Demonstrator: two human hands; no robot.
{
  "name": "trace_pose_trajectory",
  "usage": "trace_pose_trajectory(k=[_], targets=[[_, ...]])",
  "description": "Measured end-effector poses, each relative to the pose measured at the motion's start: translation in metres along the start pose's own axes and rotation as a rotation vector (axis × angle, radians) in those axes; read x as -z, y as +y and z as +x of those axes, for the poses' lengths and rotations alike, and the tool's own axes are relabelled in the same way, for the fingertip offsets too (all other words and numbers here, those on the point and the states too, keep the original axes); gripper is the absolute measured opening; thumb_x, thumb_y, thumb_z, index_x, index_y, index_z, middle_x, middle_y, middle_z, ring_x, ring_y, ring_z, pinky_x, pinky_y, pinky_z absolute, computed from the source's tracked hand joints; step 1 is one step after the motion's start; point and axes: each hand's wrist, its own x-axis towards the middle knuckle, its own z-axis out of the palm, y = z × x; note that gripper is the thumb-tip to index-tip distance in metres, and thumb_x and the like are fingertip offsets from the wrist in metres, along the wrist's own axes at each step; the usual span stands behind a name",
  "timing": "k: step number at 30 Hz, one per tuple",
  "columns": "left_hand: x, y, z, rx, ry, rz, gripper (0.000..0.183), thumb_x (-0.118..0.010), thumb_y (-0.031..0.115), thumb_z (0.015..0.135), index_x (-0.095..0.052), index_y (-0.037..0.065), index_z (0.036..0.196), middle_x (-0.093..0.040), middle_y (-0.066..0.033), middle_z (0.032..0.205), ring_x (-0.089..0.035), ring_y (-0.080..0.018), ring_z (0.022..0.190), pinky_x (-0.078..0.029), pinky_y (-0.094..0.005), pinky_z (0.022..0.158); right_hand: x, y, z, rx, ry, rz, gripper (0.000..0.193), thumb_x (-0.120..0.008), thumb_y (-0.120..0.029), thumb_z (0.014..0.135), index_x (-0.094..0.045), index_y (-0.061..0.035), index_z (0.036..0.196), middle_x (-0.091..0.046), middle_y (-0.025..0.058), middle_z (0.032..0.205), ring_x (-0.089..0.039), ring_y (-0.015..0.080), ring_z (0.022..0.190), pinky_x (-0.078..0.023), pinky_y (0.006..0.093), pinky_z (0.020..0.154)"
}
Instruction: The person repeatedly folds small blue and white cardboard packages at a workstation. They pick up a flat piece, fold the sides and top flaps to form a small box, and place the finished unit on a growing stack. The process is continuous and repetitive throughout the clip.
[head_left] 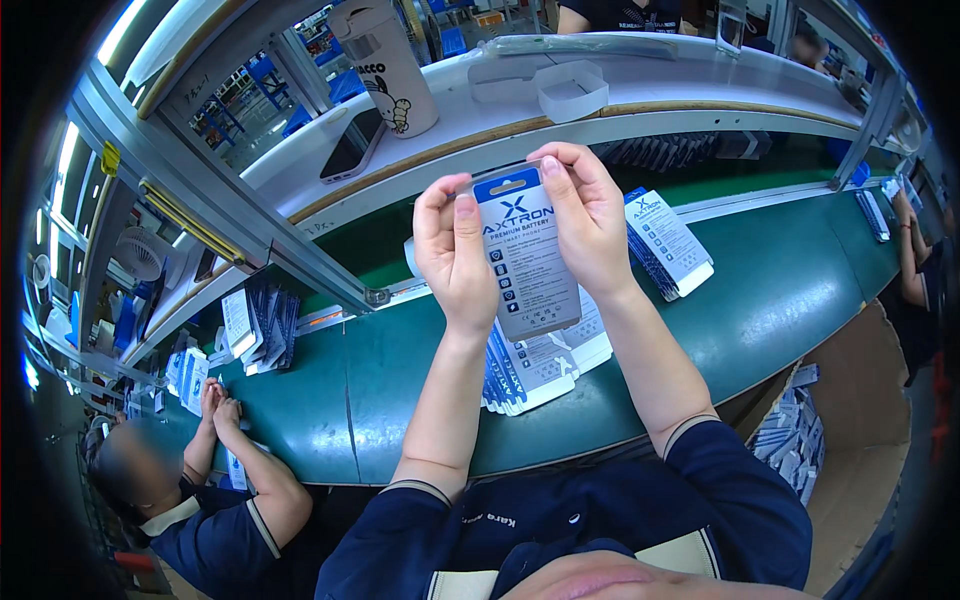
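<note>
Pinching a flat blue-and-grey package [535, 265] by its sides, the left hand [457, 255] and right hand [592, 220] hold it upright in front of the chest, above the green work surface [400, 400]. Both are closed on it: each thumb presses the printed face near the upper end, fingers curl behind the edges, and the hanging slot shows at the top between them. Just below, partly hidden by the package, lies a fanned stack of similar boxes [535, 385] on the green surface.

Beside the near edge, low on the right, a brown carton [868, 405] contains a loose heap of blue-and-white packages [790, 437]. To the left sits a co-worker [225, 530], hands together close to the table.

Farther across, one overlapping row of boxes [672, 250] lies right of the raised hands, and another pile [262, 325] rests at left. Beyond, a white shelf [690, 90] carries a phone [353, 147], a pale tumbler [400, 95] and a whitish tray [572, 92]. Another person [620, 14] is partly visible behind it.
</note>
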Motion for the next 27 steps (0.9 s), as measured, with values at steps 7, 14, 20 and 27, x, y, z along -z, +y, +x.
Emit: trace_pose_trajectory(k=[7, 14, 20, 27], targets=[[0.0, -0.001, 0.002, -0.09, 0.022, 0.032, 0.013, -0.052, 0.014, 0.101, -0.053, 0.004, 0.108, -0.059, -0.0019, 0.093, -0.054, -0.005, 0.081, -0.043, -0.019, 0.073, 0.0, -0.005, -0.004, 0.022, -0.059, -0.025, 0.013, -0.056, -0.015, 0.098, -0.06, -0.0024, 0.097, -0.059, -0.0034, 0.078, -0.048, -0.0001, 0.069, -0.04, 0.0171, 0.062], [0.005, 0.012, 0.002, 0.09, 0.064, -0.001, 0.012, -0.051, 0.007, 0.095, -0.054, 0.002, 0.105, -0.061, -0.0036, 0.085, -0.054, -0.0049, 0.074, -0.044, -0.0197, 0.068, -0.009, -0.01, -0.009, -0.109, 0.03, 0.14, 0.008, -0.054, -0.007, 0.096, -0.056, -0.002, 0.102, -0.057, -0.0058, 0.068, -0.044, -0.0026, 0.061, -0.035, 0.0156, 0.055], [0.005, 0.011, 0.005, 0.054, 0.037, -0.012, 0.006, -0.049, 0.005, 0.093, -0.05, 0.002, 0.098, -0.065, -0.0109, 0.091, -0.055, -0.0073, 0.075, -0.045, -0.0206, 0.071, -0.004, -0.004, -0.011, -0.153, 0.025, 0.107, 0.006, -0.054, -0.005, 0.094, -0.054, -0.001, 0.098, -0.057, -0.0044, 0.068, -0.045, -0.0023, 0.059, -0.035, 0.0157, 0.053], [0.01, 0.005, 0.009, -0.043, -0.03, 0.013, 0.002, -0.046, 0.004, 0.094, -0.046, 0.002, 0.094, -0.063, -0.0162, 0.106, -0.054, -0.0073, 0.085, -0.044, -0.0228, 0.079, -0.008, -0.008, -0.011, -0.188, -0.007, 0.234, 0.005, -0.054, -0.004, 0.094, -0.051, -0.0001, 0.093, -0.068, 0.0127, 0.087, -0.062, 0.0066, 0.073, -0.051, 0.0211, 0.066]])
